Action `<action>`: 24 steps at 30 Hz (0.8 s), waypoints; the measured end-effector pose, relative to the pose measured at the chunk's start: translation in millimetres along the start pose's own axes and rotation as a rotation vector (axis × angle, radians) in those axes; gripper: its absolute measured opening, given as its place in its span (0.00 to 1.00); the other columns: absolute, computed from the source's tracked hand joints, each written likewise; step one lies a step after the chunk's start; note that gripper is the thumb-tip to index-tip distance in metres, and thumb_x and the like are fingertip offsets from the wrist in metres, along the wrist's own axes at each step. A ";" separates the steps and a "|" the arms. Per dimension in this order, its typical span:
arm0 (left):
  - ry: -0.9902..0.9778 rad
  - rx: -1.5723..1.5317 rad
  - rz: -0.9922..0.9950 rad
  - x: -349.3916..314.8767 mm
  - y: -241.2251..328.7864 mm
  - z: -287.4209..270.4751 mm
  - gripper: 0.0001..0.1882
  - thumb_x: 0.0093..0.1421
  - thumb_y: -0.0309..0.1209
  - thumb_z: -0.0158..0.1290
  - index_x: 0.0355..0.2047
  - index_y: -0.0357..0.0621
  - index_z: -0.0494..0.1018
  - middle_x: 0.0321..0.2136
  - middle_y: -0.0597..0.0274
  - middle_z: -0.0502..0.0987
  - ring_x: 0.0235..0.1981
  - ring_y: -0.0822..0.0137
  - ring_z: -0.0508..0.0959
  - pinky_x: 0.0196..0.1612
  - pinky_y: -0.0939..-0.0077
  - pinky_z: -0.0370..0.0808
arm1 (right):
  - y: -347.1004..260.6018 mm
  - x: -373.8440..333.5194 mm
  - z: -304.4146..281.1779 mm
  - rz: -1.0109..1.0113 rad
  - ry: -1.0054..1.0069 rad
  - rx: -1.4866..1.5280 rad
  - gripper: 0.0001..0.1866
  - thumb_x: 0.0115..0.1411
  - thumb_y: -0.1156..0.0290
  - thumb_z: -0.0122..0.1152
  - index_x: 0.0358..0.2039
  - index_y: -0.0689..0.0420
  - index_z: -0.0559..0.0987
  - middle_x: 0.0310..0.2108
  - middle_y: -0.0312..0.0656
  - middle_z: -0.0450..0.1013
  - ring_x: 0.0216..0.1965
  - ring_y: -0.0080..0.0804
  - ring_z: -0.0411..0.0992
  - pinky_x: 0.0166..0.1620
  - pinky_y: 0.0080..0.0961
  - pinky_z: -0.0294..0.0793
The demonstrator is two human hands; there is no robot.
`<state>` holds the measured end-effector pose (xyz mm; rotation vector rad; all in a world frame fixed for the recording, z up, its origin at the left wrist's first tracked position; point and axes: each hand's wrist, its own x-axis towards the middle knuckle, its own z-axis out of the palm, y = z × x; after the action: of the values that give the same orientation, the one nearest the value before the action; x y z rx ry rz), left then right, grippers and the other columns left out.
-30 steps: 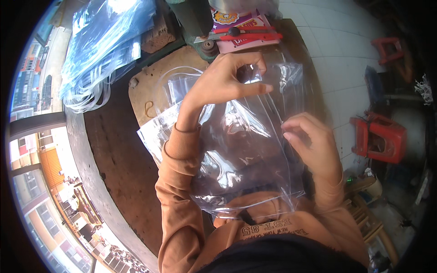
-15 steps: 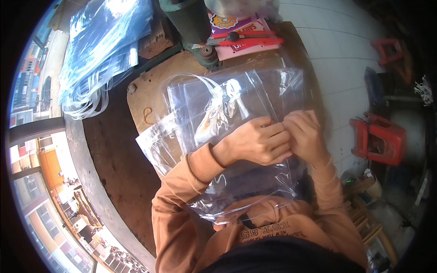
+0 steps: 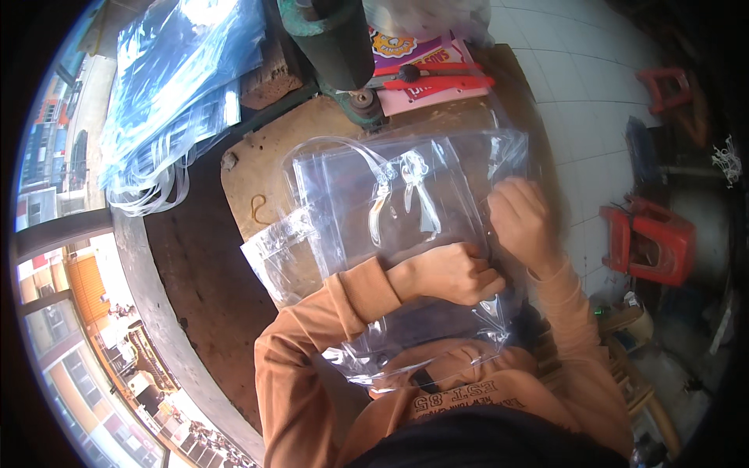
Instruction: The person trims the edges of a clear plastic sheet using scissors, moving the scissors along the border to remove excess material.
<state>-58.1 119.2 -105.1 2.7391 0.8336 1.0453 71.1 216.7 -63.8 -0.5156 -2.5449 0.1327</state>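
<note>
Bag (image 3: 402, 222) — beneath left hand (image 3: 452, 273), spreading ahead and leftward of it | long axis: roughly near to far | right hand (image 3: 519, 218): ahead-right of left, at bag's right side | nearer bag's middle: left | both fists curled — clamped on film or not, cannot tell

1. The brown wooden table (image 3: 239, 189) spans the centre of the frame.
2. A clear plastic bag (image 3: 390, 204) lies across its middle.
3. A pink packet (image 3: 399, 103) lies near the top centre.
4. Left of centre lie a thin curled strand (image 3: 253, 207) and a small grey lump (image 3: 228, 161).
</note>
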 end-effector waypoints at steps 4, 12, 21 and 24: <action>0.008 -0.011 0.018 2.0 9.7 5.3 0.07 0.42 0.31 0.50 0.20 0.48 0.63 0.13 0.73 0.61 0.16 0.77 0.69 0.20 0.81 0.66 | 52.2 57.7 -11.9 0.128 0.174 -0.157 0.06 0.50 0.77 0.56 0.23 0.58 0.68 0.24 0.40 0.65 0.29 0.37 0.65 0.33 0.32 0.63; 0.006 0.063 0.047 9.7 9.3 -7.2 0.06 0.41 0.30 0.50 0.19 0.49 0.63 0.13 0.74 0.61 0.16 0.78 0.69 0.21 0.83 0.64 | 72.8 8.0 -55.9 0.580 0.076 -0.422 0.06 0.50 0.77 0.59 0.27 0.58 0.71 0.25 0.38 0.68 0.30 0.37 0.67 0.38 0.31 0.63; 0.041 0.061 0.093 9.8 12.2 -8.2 0.05 0.41 0.30 0.49 0.19 0.48 0.65 0.13 0.75 0.60 0.15 0.79 0.67 0.22 0.83 0.61 | -3.9 -13.7 -15.4 0.791 0.081 0.694 0.09 0.53 0.77 0.61 0.36 0.63 0.75 0.33 0.43 0.75 0.33 0.27 0.73 0.35 0.19 0.72; 0.052 0.066 0.127 11.3 12.2 -9.2 0.05 0.42 0.31 0.50 0.19 0.48 0.65 0.14 0.76 0.60 0.16 0.79 0.66 0.22 0.83 0.60 | -13.6 6.4 6.5 0.787 0.102 0.918 0.09 0.54 0.75 0.62 0.35 0.65 0.75 0.30 0.40 0.74 0.30 0.21 0.72 0.34 0.16 0.72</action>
<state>-51.4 113.8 -88.2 2.8644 0.7217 1.1366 58.1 206.7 -63.6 -1.0269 -1.7533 1.4051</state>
